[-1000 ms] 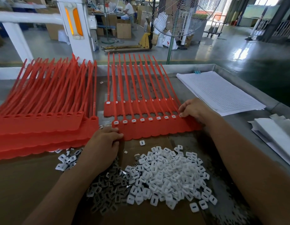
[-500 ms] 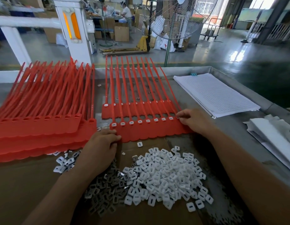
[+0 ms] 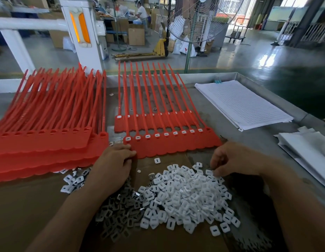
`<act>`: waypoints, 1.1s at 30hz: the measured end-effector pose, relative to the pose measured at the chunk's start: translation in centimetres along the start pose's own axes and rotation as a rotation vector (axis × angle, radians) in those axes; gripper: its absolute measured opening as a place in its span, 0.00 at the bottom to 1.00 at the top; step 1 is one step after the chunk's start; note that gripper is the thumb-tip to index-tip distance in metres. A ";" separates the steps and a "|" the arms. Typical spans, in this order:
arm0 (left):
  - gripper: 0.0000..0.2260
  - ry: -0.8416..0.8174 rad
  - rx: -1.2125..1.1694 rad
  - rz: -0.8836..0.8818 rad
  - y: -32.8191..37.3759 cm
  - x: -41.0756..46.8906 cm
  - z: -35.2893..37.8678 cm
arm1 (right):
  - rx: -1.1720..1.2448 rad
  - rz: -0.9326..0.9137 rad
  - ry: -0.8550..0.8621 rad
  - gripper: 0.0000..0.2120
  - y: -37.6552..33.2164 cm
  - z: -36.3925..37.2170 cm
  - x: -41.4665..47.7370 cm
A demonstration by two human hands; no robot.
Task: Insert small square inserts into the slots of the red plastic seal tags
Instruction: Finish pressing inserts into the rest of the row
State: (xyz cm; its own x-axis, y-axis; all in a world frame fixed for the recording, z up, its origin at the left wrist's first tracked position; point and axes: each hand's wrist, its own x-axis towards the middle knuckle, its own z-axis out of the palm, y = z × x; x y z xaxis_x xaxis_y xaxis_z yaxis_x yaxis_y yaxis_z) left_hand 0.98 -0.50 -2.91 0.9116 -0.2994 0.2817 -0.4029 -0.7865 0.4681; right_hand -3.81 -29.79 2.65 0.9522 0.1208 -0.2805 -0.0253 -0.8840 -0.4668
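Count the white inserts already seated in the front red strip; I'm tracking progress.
9 seated inserts, in a row along the front strip from above the left hand rightward; the rightmost slot looks empty.

Daylight enters from the far right of the hall and leaves white glare patches on the glossy grey-green concrete floor (image 3: pixel 267 59). The grey metal counter (image 3: pixel 258 140) is softly and evenly lit, with a dark shadow beneath the person's right forearm (image 3: pixel 294 206). Wide-angle distortion bends the edges, and the background looks slightly soft.
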 end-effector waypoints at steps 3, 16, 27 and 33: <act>0.14 0.002 0.003 0.010 0.0 0.0 0.0 | -0.048 0.015 0.021 0.11 0.0 0.3 0.1; 0.15 -0.006 0.001 -0.013 0.0 0.0 -0.1 | 0.104 -0.036 -0.030 0.08 -0.3 0.4 0.1; 0.15 -0.019 0.007 -0.014 0.0 0.0 -0.2 | 0.381 -0.085 0.196 0.08 -0.2 -0.1 0.9; 0.15 -0.016 -0.008 -0.030 0.0 0.1 -0.2 | 0.381 -0.042 0.482 0.10 0.7 -1.4 2.9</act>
State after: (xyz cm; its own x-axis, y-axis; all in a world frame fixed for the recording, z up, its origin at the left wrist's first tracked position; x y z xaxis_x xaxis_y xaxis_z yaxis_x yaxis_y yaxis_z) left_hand 1.02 -0.37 -2.72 0.9244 -0.2845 0.2542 -0.3762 -0.7908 0.4828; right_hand -0.66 -30.73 2.72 0.9829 -0.1443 0.1141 -0.0069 -0.6485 -0.7612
